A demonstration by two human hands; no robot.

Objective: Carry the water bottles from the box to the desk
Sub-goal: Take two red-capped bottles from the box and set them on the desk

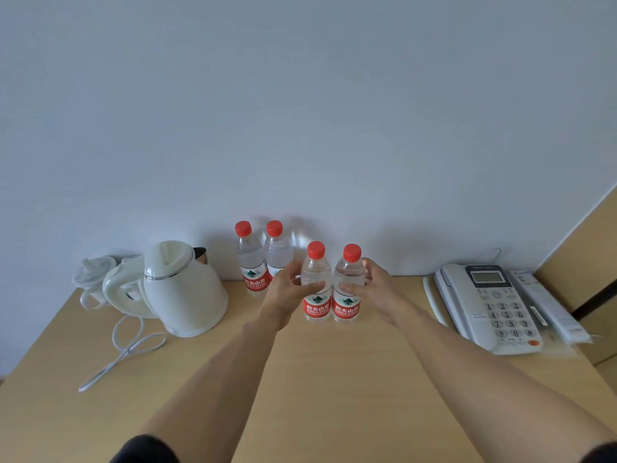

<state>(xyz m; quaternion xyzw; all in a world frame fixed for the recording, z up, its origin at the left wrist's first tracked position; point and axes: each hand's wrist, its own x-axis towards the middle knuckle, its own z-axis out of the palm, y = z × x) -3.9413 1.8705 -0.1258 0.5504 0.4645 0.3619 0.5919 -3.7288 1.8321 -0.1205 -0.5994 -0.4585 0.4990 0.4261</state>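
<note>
Several clear water bottles with red caps and red labels stand on the wooden desk (334, 379). Two stand at the back by the wall: the back left bottle (248, 259) and the back right bottle (277, 252). Two more stand side by side nearer to me. My left hand (287, 289) grips the front left bottle (315, 282) around its middle. My right hand (374, 289) grips the front right bottle (349, 282) the same way. Both front bottles are upright with their bases on or just at the desk. No box is in view.
A white electric kettle (183, 289) with its cord (123, 349) stands at the left, with a wrapped cup (91, 275) behind it. A white desk phone (490, 305) and a remote (547, 305) lie at the right. A wall runs close behind the desk.
</note>
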